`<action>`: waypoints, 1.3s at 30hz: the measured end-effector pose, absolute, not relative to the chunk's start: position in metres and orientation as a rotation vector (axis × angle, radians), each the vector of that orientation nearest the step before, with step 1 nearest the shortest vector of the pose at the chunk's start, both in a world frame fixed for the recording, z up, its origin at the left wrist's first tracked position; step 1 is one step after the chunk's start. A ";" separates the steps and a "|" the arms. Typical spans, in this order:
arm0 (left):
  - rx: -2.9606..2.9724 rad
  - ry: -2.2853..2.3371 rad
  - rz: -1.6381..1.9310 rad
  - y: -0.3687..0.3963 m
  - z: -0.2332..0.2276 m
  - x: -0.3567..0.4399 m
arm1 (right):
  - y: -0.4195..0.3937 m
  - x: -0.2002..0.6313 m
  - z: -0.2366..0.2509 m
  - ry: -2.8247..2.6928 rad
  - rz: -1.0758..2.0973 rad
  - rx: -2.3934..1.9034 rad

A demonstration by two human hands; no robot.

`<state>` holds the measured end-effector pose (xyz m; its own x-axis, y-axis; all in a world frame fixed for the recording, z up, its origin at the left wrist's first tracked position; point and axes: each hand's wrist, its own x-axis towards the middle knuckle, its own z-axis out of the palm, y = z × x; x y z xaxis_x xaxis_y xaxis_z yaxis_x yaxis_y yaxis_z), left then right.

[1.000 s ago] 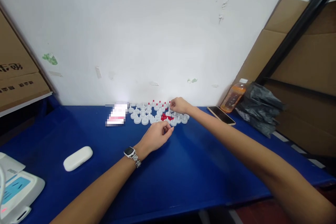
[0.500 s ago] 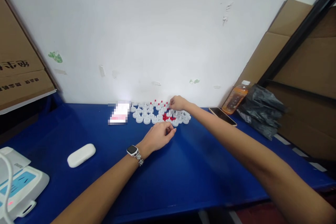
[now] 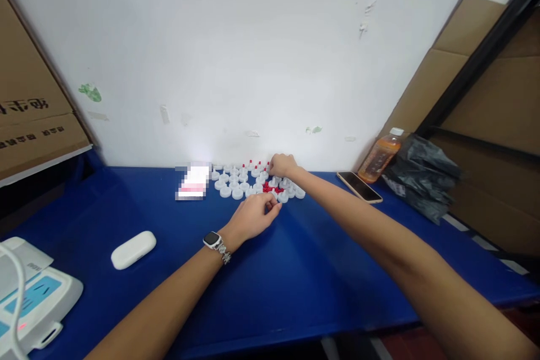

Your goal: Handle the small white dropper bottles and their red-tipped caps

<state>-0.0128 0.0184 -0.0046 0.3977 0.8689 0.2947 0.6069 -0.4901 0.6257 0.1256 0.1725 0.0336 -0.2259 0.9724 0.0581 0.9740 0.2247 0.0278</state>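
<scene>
White nozzle caps (image 3: 237, 193) with round bases and thin spouts stand in a cluster by the wall, several of them with small red tips (image 3: 255, 167) on top. Loose red tips (image 3: 276, 190) lie in a pile among them. My right hand (image 3: 283, 165) reaches to the back of the cluster with fingers pinched down beside the red-tipped caps; what they grip is hidden. At the front edge, my left hand (image 3: 255, 216) rests on the table with its fingers curled, thumb close to the forefinger, next to the nearest white caps. I cannot see whether it holds anything.
On the blue table (image 3: 270, 292) are a white oval case (image 3: 134, 250), a white device with a cable (image 3: 42, 298) and a blurred-out bright card (image 3: 193, 181). To the right are a phone (image 3: 359, 187), an orange drink bottle (image 3: 379, 156) and a black plastic bag (image 3: 422, 174). Cardboard boxes flank both sides.
My right hand has moved slightly left and turned its knuckles up over the back caps. My left hand has hardly moved. The view has shifted a little.
</scene>
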 end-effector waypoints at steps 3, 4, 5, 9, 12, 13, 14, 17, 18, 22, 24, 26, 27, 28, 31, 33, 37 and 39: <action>2.241 1.260 0.847 0.017 -0.002 -0.019 | 0.168 0.128 0.041 -2.458 -0.080 -1.900; 2.243 1.262 0.840 0.016 -0.002 -0.021 | 0.165 0.129 0.044 -2.469 -0.071 -1.878; 2.247 1.269 0.826 0.015 -0.002 -0.024 | 0.162 0.131 0.048 -2.482 -0.060 -1.851; 2.265 1.304 0.769 0.011 -0.003 -0.033 | 0.147 0.135 0.062 -2.625 0.019 -1.691; 2.263 1.301 0.778 0.010 -0.004 -0.035 | 0.142 0.137 0.067 -2.703 0.108 -1.626; 2.262 1.300 0.782 0.011 -0.004 -0.035 | 0.143 0.138 0.067 -2.679 0.126 -1.631; 2.262 1.300 0.784 0.011 -0.004 -0.034 | 0.146 0.139 0.066 -2.635 0.132 -1.642; 2.258 1.300 0.788 0.011 -0.004 -0.034 | 0.157 0.139 0.060 -2.503 0.109 -1.679; 2.253 1.301 0.789 0.011 -0.004 -0.034 | 0.161 0.138 0.057 -2.483 0.106 -1.686; 2.228 1.310 0.788 0.010 -0.005 -0.034 | 0.170 0.130 0.042 -2.474 0.134 -1.679; 2.220 1.311 0.786 0.010 -0.005 -0.034 | 0.170 0.127 0.036 -2.461 0.144 -1.662; 2.219 1.310 0.786 0.010 -0.005 -0.034 | 0.169 0.125 0.034 -2.444 0.156 -1.637; 2.219 1.310 0.786 0.010 -0.005 -0.034 | 0.169 0.125 0.035 -2.440 0.161 -1.624; 2.218 1.309 0.785 0.010 -0.005 -0.035 | 0.168 0.127 0.036 -2.431 0.165 -1.610; 2.211 1.303 0.800 0.012 -0.004 -0.037 | 0.163 0.136 0.045 -2.329 0.171 -1.543; 2.209 1.301 0.845 0.013 -0.004 -0.038 | 0.154 0.143 0.051 -2.193 0.204 -1.462; 2.189 1.309 0.990 0.014 -0.001 -0.036 | 0.116 0.153 0.046 -1.855 0.688 -1.188; 2.175 1.317 1.057 0.012 0.000 -0.033 | 0.091 0.154 0.034 -1.652 1.079 -1.009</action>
